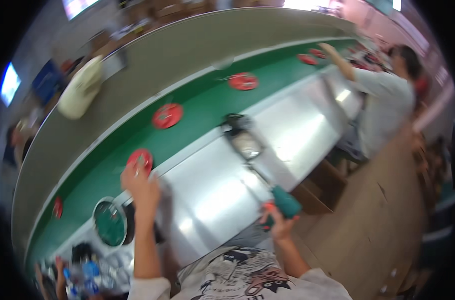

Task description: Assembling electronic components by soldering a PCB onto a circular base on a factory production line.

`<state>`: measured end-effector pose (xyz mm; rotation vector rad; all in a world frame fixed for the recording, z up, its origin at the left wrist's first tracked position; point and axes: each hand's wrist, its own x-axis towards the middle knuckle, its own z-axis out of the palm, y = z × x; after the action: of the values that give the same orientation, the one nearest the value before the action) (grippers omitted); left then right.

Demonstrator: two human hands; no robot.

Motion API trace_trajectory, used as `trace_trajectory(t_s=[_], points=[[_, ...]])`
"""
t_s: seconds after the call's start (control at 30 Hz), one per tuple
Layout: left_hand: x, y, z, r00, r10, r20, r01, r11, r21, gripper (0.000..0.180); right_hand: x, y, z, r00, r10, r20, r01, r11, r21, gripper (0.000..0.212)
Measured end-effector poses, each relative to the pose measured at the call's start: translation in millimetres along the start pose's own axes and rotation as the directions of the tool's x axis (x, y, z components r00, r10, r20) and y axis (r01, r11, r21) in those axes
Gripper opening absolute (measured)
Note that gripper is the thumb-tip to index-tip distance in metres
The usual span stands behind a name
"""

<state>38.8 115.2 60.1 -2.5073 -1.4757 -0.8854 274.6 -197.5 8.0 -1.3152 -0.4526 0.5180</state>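
My left hand (141, 189) reaches over the near edge of the green conveyor belt (105, 165). Its fingers close on the lower edge of a red round part (141, 159), though blur hides the exact grip. Close to my body, my right hand (280, 226) is wrapped around a green power screwdriver (286, 201), whose thin shaft points up and away to the left. Orange spots show at the fingertips there. Beyond the shaft's tip, a black item with a clear, pale middle (246, 144) lies on the metal worktop (202, 195).
More red round parts (167, 116) (243, 81) lie spaced along the belt. A round mirror-like ring (110, 221) stands left of my forearm, near clear and blue pieces (90, 270). At right are a cardboard box (315, 192) and a person (387, 95) reaching toward the belt.
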Motion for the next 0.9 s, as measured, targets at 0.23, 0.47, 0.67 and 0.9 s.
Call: trace_trajectory(t_s=[0.23, 0.47, 0.67, 0.9], points=[[73, 13, 43, 0.985, -0.041, 0.17, 0.031, 0.998, 0.062, 0.062, 8, 27, -6, 0.989, -0.072, 0.129, 0.049, 0.983, 0.176, 0.033], [173, -20, 172, 0.946, -0.084, 0.313, 0.093, 0.996, -0.014, 0.065, 36, 7, -9, 0.985, -0.133, 0.109, 0.129, 0.99, 0.049, 0.038], [165, -8, 154, 0.93, -0.042, 0.366, 0.081, 0.993, -0.091, 0.047, 41, -60, -22, 0.798, -0.599, 0.065, 0.594, 0.801, 0.074, 0.048], [85, 16, 54, 0.955, 0.075, 0.285, 0.049, 0.913, -0.405, 0.038, 43, -10, -28, 0.943, -0.217, 0.252, 0.317, 0.817, -0.482, 0.024]])
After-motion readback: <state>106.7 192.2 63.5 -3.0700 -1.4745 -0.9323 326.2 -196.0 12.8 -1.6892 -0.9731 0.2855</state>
